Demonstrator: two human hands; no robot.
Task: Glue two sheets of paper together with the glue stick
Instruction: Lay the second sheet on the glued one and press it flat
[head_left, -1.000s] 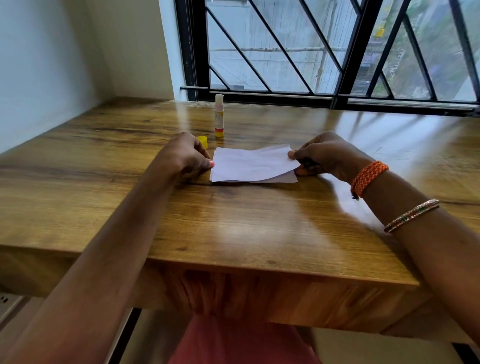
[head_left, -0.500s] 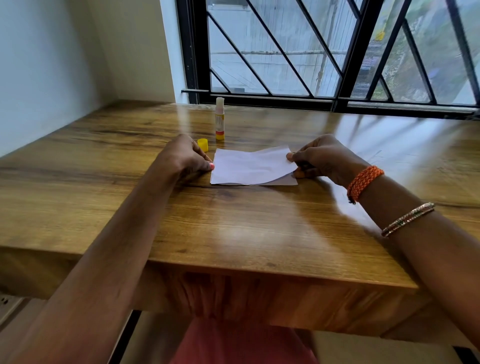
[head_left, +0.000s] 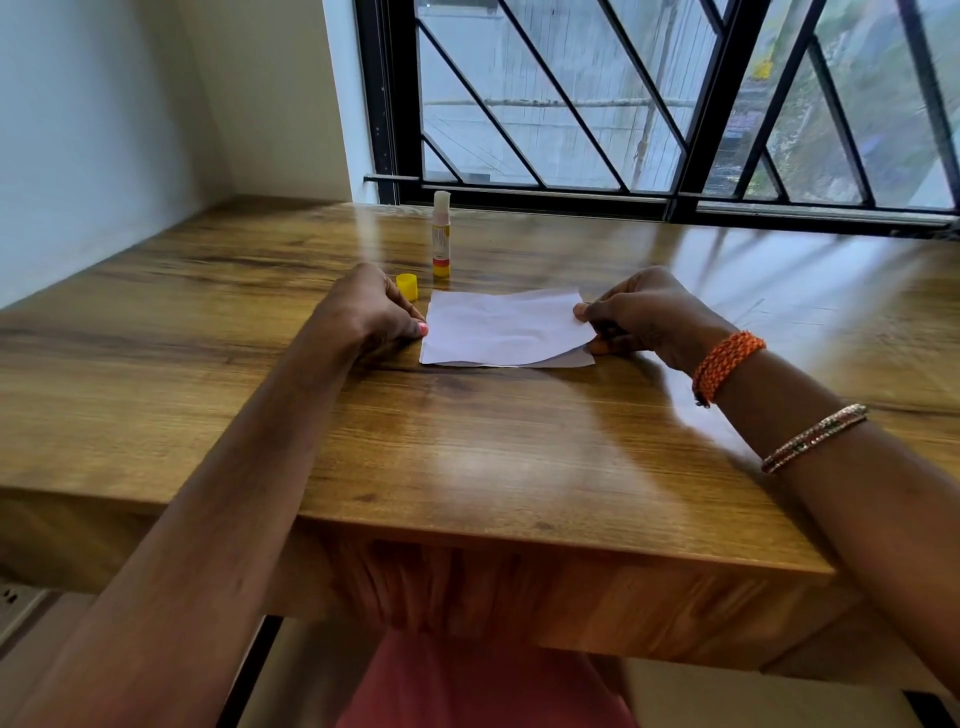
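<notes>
On the wooden table (head_left: 467, 441), two thin, floppy paper sheets (head_left: 501, 330) lie stacked, best taken at edges: right hand (head_left: 644, 317) pinches the upper sheet's right edge, left hand (head_left: 363, 312), fingers curled, touches the left.

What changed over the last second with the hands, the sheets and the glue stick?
Little. The right hand keeps pinching the top sheet and has lowered its lifted edge toward the bottom sheet. The left hand stays at the left edge; glue stick and cap unmoved.
</notes>
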